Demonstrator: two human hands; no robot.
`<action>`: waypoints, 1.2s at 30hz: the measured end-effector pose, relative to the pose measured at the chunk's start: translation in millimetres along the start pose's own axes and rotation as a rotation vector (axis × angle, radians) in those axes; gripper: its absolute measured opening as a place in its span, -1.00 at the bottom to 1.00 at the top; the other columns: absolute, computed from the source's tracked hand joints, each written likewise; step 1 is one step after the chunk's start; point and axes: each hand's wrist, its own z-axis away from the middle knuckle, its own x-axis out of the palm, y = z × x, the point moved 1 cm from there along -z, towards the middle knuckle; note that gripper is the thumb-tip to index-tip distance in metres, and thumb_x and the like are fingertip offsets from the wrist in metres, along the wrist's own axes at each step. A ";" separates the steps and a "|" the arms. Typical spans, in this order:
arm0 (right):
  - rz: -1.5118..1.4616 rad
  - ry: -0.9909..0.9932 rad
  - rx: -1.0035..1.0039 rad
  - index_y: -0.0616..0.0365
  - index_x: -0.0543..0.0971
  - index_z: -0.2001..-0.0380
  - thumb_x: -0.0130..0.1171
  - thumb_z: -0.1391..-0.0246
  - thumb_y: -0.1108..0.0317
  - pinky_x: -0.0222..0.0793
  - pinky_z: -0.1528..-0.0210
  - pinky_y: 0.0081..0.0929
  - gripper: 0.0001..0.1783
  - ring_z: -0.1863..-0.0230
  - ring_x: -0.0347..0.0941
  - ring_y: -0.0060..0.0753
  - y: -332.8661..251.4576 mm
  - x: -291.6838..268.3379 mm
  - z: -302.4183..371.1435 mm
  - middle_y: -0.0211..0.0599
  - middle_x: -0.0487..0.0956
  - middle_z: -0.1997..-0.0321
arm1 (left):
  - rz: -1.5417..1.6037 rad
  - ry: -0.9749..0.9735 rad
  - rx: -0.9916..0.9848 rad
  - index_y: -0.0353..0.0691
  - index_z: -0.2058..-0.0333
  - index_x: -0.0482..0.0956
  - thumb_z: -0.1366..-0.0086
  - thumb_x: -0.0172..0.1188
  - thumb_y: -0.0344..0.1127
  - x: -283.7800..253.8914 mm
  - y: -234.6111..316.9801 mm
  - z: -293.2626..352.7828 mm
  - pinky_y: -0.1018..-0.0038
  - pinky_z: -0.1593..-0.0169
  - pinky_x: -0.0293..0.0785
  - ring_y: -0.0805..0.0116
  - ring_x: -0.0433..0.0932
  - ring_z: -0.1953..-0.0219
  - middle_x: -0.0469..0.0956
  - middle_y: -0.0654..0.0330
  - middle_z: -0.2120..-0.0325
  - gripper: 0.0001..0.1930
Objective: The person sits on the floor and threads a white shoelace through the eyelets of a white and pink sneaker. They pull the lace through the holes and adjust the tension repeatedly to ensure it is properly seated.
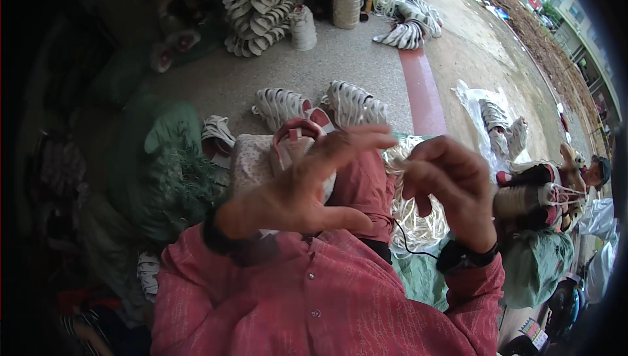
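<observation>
My left hand (297,189) is held up over my lap, its fingers stretched out and apart, with nothing in it. Partly hidden behind it, a shoe with a red collar (296,135) rests on a pale patterned cloth (252,163) on my lap. To its right, my right hand (458,189) is raised with thumb and fingers bent together in a pinch. A pale blur shows at its fingertips, too unclear to name. Below and between the hands lies a heap of white laces (422,222) on green sheeting (418,277).
Rows of white shoe uppers (356,104) stand on the floor ahead, with a tall stack (258,9) farther off. A bulging green sack (163,160) sits at left. At right, another person's hand (572,166) is near laced shoes (543,196).
</observation>
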 end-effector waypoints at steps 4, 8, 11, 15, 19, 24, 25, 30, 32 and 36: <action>0.136 -0.206 0.055 0.27 0.58 0.24 0.18 -0.23 0.44 0.35 0.45 -0.71 -0.89 0.47 0.43 -0.76 26.6 27.1 -10.6 -0.49 0.58 0.45 | 0.496 -0.109 -0.426 -0.25 -0.33 0.14 -0.25 0.32 -0.37 -3.5 8.6 11.0 0.54 -0.02 0.38 0.50 0.42 0.00 0.42 0.19 -0.06 -0.26; 0.141 -0.255 0.068 0.29 0.58 0.28 0.19 -0.23 0.44 0.37 0.40 -0.70 -0.89 0.42 0.43 -0.77 43.1 28.3 -18.3 -0.50 0.58 0.43 | 0.467 -0.285 -0.665 -0.34 0.08 0.56 -0.41 0.13 -0.25 -29.3 10.1 56.2 0.65 0.34 0.34 0.63 0.42 0.33 0.51 0.34 0.41 -0.73; 0.392 -0.312 -0.078 0.23 0.61 0.32 0.26 -0.16 0.37 0.35 0.40 -0.54 -0.87 0.46 0.45 -0.56 57.5 14.2 -15.2 -0.47 0.56 0.48 | 0.538 -0.058 -0.777 -0.30 0.33 0.60 -0.43 0.07 -0.22 -61.2 22.5 120.5 0.63 0.47 0.30 0.65 0.40 0.51 0.49 0.35 0.57 -0.73; 0.701 -0.349 -0.211 0.18 0.63 0.46 0.34 -0.03 0.22 0.31 0.18 -0.26 -0.77 0.28 0.43 -0.20 94.7 -8.7 -10.1 -0.38 0.53 0.43 | 1.059 0.486 -0.135 -0.24 0.32 0.50 -0.48 -0.03 -0.11 -87.4 7.3 182.5 0.56 0.66 0.18 0.58 0.19 0.75 0.29 0.39 0.70 -0.68; 0.569 -0.264 -0.141 0.19 0.60 0.53 0.33 -0.04 0.29 0.12 -0.23 -0.18 -0.79 -0.13 0.35 -0.16 103.6 -40.1 7.4 -0.29 0.57 0.08 | 1.249 0.858 0.092 -0.27 0.29 0.43 -0.55 -0.25 -0.11 -119.0 6.4 206.6 0.56 0.68 0.15 0.53 0.10 0.77 0.06 0.39 0.73 -0.61; -0.120 -0.038 -0.032 0.14 0.54 0.60 0.07 -0.19 0.10 -0.05 -0.38 0.00 -0.61 -0.27 0.28 0.00 109.7 -94.1 40.7 -0.07 0.54 0.01 | 1.192 1.133 0.076 -0.21 0.09 0.53 -0.50 -0.08 -0.17 -157.1 -37.5 277.8 0.58 0.46 0.29 0.51 0.29 0.53 0.27 0.34 0.57 -0.72; -0.318 -0.011 -0.148 0.13 0.53 0.58 0.03 -0.24 0.08 -0.05 -0.38 0.05 -0.59 -0.23 0.31 -0.05 111.5 -104.5 44.6 -0.12 0.55 0.06 | 1.150 1.197 0.054 -0.18 0.06 0.55 -0.48 -0.04 -0.19 -159.8 -49.2 291.5 0.58 0.41 0.32 0.50 0.33 0.48 0.34 0.34 0.53 -0.73; -1.119 0.161 -0.433 0.16 0.57 0.34 0.04 -0.32 0.15 0.01 -0.36 0.01 -0.69 -0.05 0.42 -0.21 101.8 -157.9 69.1 -0.32 0.59 0.18 | 1.059 1.886 -0.239 -0.05 -0.03 0.58 -0.45 0.02 -0.12 -162.0 -94.1 324.9 0.44 0.21 0.46 0.37 0.52 0.16 0.55 0.25 0.17 -0.70; -1.250 0.256 -0.445 0.19 0.58 0.31 0.06 -0.31 0.21 0.04 -0.35 -0.03 -0.74 0.01 0.46 -0.23 108.6 -182.5 77.8 -0.32 0.61 0.22 | 1.072 1.963 -0.245 -0.07 -0.01 0.59 -0.43 0.05 -0.11 -166.3 -119.8 362.3 0.44 0.25 0.48 0.36 0.56 0.14 0.59 0.23 0.14 -0.70; -1.386 0.565 -0.410 0.20 0.61 0.26 0.15 -0.19 0.30 0.27 -0.17 -0.10 -0.81 0.19 0.54 -0.28 163.3 -253.7 97.6 -0.28 0.65 0.31 | 1.136 1.746 -0.154 -0.14 0.03 0.59 -0.42 0.06 -0.10 -170.3 -155.0 463.4 0.53 0.51 0.40 0.44 0.58 0.33 0.64 0.24 0.25 -0.69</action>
